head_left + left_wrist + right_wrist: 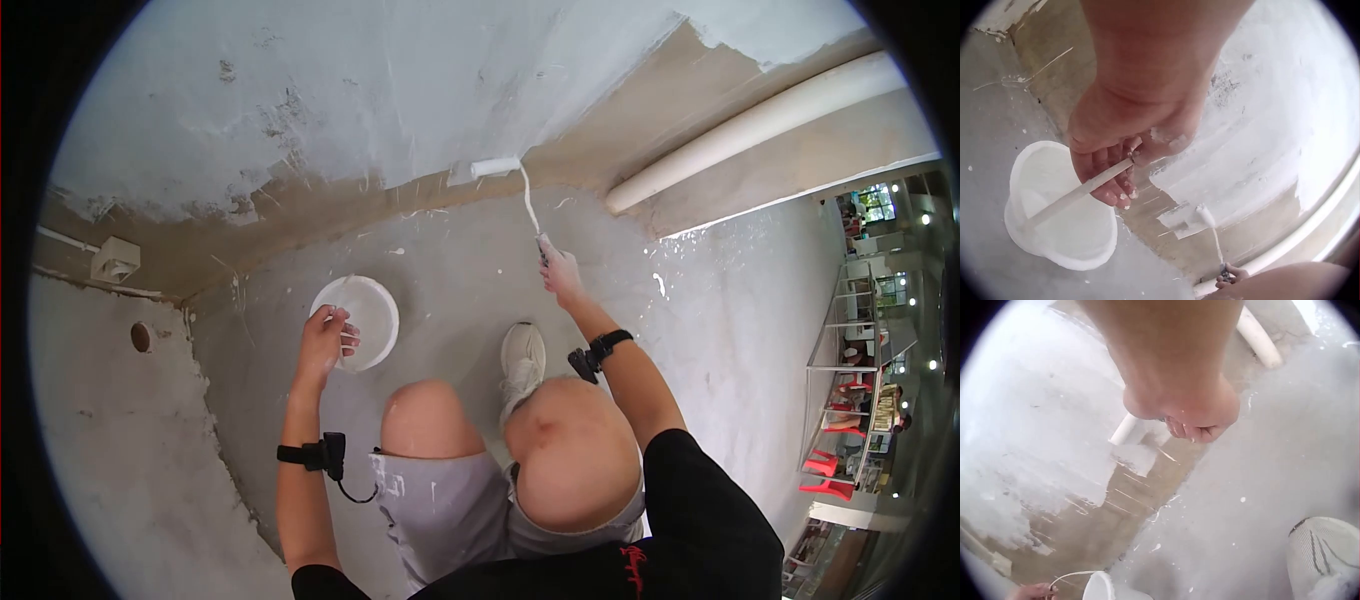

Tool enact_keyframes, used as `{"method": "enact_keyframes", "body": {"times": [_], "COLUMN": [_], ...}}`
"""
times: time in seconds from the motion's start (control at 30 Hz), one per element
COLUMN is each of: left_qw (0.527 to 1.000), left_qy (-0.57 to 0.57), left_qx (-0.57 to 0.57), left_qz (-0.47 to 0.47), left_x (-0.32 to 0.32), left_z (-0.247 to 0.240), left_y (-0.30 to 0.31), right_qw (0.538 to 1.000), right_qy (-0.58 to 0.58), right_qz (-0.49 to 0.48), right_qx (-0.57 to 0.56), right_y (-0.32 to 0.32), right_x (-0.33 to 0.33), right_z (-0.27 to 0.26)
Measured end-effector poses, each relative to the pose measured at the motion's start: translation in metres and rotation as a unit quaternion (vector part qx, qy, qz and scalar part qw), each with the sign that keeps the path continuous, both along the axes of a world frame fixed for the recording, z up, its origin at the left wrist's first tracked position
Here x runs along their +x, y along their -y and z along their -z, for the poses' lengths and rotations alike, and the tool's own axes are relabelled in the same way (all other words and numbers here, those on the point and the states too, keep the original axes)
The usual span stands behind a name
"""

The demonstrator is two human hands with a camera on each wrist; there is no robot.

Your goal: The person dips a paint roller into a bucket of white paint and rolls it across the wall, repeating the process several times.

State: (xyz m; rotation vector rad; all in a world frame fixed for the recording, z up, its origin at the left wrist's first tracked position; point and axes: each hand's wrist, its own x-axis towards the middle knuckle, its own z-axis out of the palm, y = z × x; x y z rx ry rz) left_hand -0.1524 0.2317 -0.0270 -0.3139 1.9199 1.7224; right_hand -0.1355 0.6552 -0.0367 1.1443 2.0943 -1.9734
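My right hand (562, 273) grips the handle of a paint roller (496, 168), its white cover against the low part of the wall. That cover (1124, 429) also shows beside the fist in the right wrist view, where the wrist hides most of the tool. My left hand (320, 348) is over a white bucket (391, 330) at the left. In the left wrist view its fingers curl round the bucket's pale strap handle (1082, 190), and flecks of white paint stick to the fingertips. Whitish liquid shows inside the bucket (1017, 169).
The wall (400, 90) is coated white above a bare brown strip along the floor. A white pipe (760, 130) runs along the right side. White splashes mark the grey floor (450, 260). A box-shaped fitting (117, 260) sits at left. A shoe (523, 360) stands between the hands.
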Motion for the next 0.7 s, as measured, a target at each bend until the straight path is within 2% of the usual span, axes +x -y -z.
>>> {"method": "enact_keyframes", "body": {"times": [0.13, 0.23, 0.3, 0.4, 0.6, 0.7], "left_qw": [1.0, 1.0, 1.0, 1.0, 1.0, 0.999], "left_qy": [-0.005, -0.007, -0.009, -0.008, -0.029, -0.037], "left_qx": [-0.011, -0.013, -0.008, -0.007, 0.004, -0.009], "left_qz": [0.001, 0.004, 0.005, -0.01, 0.008, 0.024], "left_x": [0.0, -0.001, -0.001, -0.002, -0.002, -0.002], "left_z": [0.0, 0.003, 0.004, 0.001, 0.005, 0.006], "left_y": [0.0, 0.002, 0.0, -0.001, -0.001, -0.002], "right_qw": [0.999, 0.999, 0.998, 0.998, 0.999, 0.999], "right_qy": [0.045, 0.043, 0.009, 0.0, -0.015, -0.048], "right_qz": [-0.007, -0.016, 0.03, 0.064, 0.007, 0.013], "right_qx": [-0.03, -0.026, -0.051, -0.03, 0.044, 0.003], "right_y": [-0.007, -0.011, -0.015, -0.044, -0.088, -0.088], "right_x": [-0.015, -0.014, 0.0, 0.012, 0.009, 0.015], "right_z": [0.035, 0.033, 0.018, 0.001, -0.047, -0.089]}}
